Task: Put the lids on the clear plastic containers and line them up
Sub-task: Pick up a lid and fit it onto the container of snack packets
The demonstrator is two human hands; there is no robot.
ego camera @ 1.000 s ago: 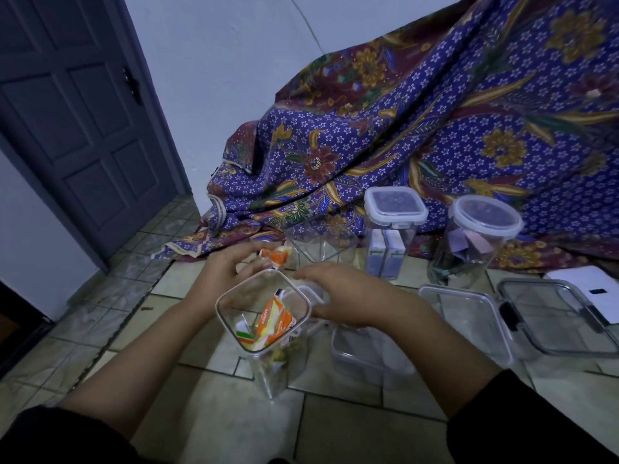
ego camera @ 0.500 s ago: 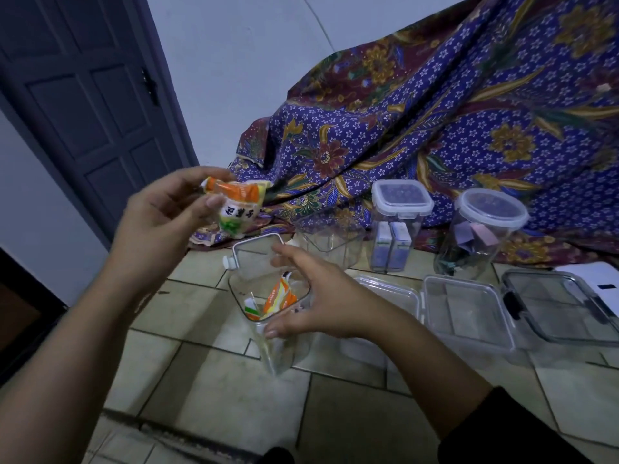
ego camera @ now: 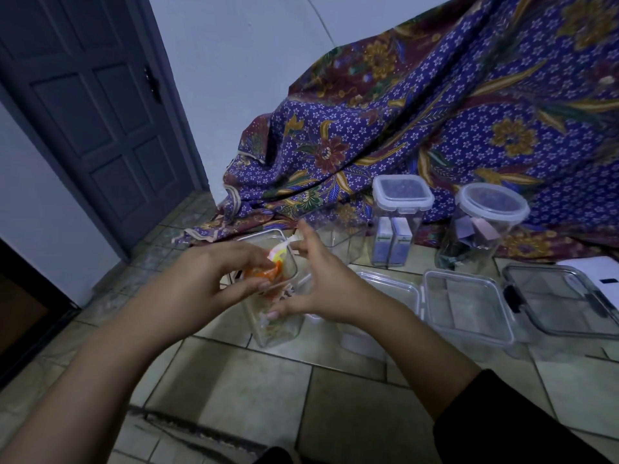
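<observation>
A tall clear square container [ego camera: 279, 324] stands open on the tiled floor in front of me. My left hand [ego camera: 204, 279] pinches an orange and white snack packet [ego camera: 268, 271] at its mouth. My right hand [ego camera: 321, 289] cups the container's right side, fingers spread, thumb on its wall. Behind stand a lidded square container [ego camera: 400, 219] and a lidded round jar [ego camera: 482, 229], and an open empty container [ego camera: 338, 231]. Flat clear boxes with lids [ego camera: 469, 303] [ego camera: 562, 299] lie at the right.
A purple patterned cloth [ego camera: 435, 122] drapes over something along the back. A dark panelled door [ego camera: 90, 105] is at the left. A white box [ego camera: 599, 272] sits at the far right. Bare tiled floor [ego camera: 268, 396] lies near me.
My left hand has come down from the raised position and brought the snack packet to the container's mouth. My right hand stays at the container's side.
</observation>
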